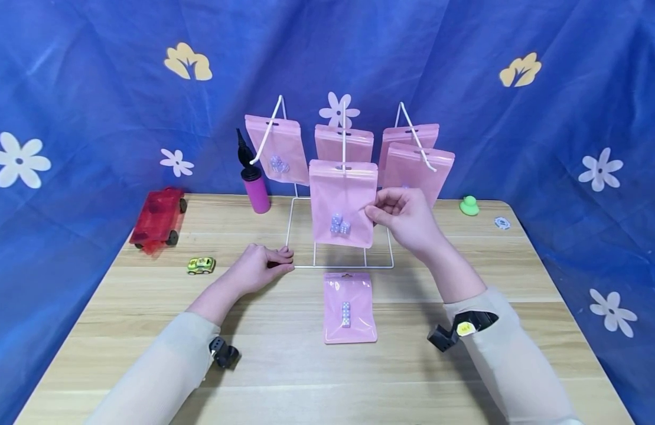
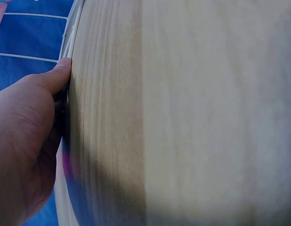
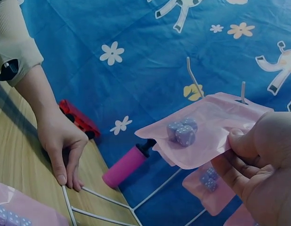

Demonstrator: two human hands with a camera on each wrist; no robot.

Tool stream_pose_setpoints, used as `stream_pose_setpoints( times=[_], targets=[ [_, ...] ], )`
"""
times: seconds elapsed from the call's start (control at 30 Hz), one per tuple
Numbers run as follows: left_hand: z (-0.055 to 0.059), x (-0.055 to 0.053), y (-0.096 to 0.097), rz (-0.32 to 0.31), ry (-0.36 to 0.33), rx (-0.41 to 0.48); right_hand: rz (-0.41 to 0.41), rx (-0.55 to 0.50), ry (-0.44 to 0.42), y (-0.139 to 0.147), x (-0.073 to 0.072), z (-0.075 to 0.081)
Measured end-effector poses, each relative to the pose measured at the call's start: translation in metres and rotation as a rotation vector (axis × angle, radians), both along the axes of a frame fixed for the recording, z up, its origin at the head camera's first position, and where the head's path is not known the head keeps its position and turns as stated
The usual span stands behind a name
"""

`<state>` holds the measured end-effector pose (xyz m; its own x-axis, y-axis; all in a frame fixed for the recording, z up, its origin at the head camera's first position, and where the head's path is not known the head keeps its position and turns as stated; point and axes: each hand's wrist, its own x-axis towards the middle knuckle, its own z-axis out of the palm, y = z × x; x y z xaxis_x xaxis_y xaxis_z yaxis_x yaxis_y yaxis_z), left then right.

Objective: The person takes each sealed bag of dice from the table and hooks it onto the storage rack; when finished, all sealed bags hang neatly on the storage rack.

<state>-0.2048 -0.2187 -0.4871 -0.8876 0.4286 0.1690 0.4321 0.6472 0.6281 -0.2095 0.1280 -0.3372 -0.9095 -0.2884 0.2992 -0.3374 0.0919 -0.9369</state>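
Observation:
My right hand pinches the right edge of a pink zip bag between thumb and fingers. This bag hangs on the middle prong of a white wire display rack, and purple dice show through its front. My left hand pinches the front left corner of the rack's base at the tabletop. More pink bags hang on the rack: one on the left prong, another behind the middle one, and two on the right prong. In front of the rack, another pink bag with stacked dice lies flat.
To the left on the wooden table are a red toy vehicle and a small green toy car. Behind the rack's left side stands a magenta hand pump. A green rubber duck and a round chip are at the right.

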Motion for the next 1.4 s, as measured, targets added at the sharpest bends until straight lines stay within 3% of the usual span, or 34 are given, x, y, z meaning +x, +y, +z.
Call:
stream_pose_setpoints(
  times=[0.5,0.83,1.1,1.4],
  targets=[
    [0.001,0.000,0.001,0.003,-0.009,-0.003,-0.085,-0.057,-0.043,-0.010,-0.027,-0.004],
    [0.000,0.000,0.002,-0.003,-0.010,-0.001,-0.111,-0.057,-0.060,-0.007,-0.032,-0.008],
    [0.000,0.000,-0.002,-0.030,0.035,-0.028,-0.115,0.050,-0.031,0.007,-0.022,-0.014],
    [0.004,0.002,-0.002,-0.059,0.067,-0.080,-0.064,0.145,-0.157,0.032,0.009,-0.039]
  ],
)
